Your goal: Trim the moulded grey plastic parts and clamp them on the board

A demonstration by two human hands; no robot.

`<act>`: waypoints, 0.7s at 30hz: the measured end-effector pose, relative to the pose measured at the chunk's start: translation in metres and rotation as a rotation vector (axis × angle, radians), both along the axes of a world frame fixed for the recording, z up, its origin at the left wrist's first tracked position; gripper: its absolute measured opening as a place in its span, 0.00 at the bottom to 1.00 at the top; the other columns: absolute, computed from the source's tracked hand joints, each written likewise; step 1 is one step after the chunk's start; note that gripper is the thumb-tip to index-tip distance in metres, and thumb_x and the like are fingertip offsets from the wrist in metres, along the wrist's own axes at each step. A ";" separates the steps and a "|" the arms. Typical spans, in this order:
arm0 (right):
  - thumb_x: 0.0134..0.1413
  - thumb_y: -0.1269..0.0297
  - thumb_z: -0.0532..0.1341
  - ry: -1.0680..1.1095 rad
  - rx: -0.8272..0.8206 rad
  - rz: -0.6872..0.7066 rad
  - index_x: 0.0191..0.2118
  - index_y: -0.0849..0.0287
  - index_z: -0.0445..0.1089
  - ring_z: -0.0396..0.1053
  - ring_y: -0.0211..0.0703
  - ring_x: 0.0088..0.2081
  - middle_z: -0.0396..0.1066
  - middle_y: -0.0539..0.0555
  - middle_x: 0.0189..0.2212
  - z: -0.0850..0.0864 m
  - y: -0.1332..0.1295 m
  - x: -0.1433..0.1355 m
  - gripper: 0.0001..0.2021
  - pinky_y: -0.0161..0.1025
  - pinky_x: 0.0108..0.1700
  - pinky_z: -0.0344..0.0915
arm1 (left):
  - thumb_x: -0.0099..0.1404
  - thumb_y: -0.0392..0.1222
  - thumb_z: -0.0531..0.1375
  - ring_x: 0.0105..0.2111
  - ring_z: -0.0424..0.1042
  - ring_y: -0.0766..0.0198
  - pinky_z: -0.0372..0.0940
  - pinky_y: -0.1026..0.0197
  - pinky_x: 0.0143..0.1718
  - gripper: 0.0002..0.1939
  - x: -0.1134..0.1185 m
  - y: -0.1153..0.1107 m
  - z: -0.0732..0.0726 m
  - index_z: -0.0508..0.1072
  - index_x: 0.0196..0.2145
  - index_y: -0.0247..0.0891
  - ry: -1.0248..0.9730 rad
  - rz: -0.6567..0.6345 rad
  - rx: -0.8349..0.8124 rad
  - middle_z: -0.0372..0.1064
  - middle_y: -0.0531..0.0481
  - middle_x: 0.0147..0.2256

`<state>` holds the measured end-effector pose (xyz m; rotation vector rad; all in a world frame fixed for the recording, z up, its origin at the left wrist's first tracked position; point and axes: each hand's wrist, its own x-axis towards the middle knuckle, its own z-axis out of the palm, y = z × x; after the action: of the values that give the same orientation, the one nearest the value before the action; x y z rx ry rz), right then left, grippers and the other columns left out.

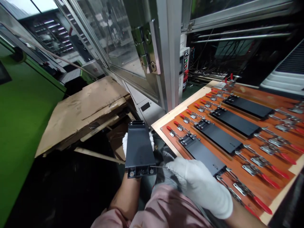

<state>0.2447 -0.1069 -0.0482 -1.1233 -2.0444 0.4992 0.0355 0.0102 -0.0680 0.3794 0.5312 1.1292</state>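
My left hand (125,146), in a white glove, is wrapped round a dark grey rectangular plastic housing (140,145) from beneath, with the fingers showing at both sides. The housing has a slot at its far end and round fastener points at its near end. In a white glove too, my right hand (198,182) is closed on a thin, dark tool (161,167) whose exact kind I cannot make out. The tool's tip meets the housing's near right corner; its grip is hidden in the glove.
To the right, an orange fixture board (258,186) bears several similar dark housings (219,137) between red-handled toggle clamps (268,180). Cardboard (87,101) covers a stand at left, beside a green machine (28,114). A metal-framed door (169,63) rises ahead.
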 end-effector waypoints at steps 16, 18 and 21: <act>0.49 0.80 0.51 0.041 -0.030 0.068 0.38 0.57 0.72 0.60 0.38 0.26 0.67 0.50 0.27 -0.006 0.003 0.007 0.17 0.35 0.29 0.53 | 0.54 0.60 0.61 0.31 0.76 0.54 0.71 0.55 0.33 0.29 -0.004 0.001 0.001 0.70 0.44 0.33 -0.172 -0.185 -0.051 0.76 0.41 0.34; 0.50 0.80 0.51 0.033 -0.020 0.077 0.39 0.57 0.73 0.60 0.37 0.25 0.67 0.50 0.26 -0.008 0.004 0.006 0.17 0.35 0.29 0.53 | 0.54 0.60 0.61 0.32 0.76 0.54 0.71 0.56 0.33 0.28 -0.005 0.001 0.001 0.70 0.43 0.33 -0.171 -0.173 -0.053 0.76 0.41 0.34; 0.48 0.81 0.51 0.030 -0.004 0.095 0.38 0.57 0.73 0.58 0.37 0.24 0.67 0.49 0.26 -0.010 0.006 0.006 0.18 0.36 0.27 0.51 | 0.56 0.59 0.60 0.31 0.76 0.55 0.71 0.56 0.32 0.26 -0.005 0.001 -0.002 0.71 0.42 0.34 -0.164 -0.145 -0.042 0.76 0.42 0.33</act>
<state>0.2503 -0.1012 -0.0578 -1.0183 -2.0787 0.5648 0.0307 0.0112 -0.0699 0.2813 0.3762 0.9978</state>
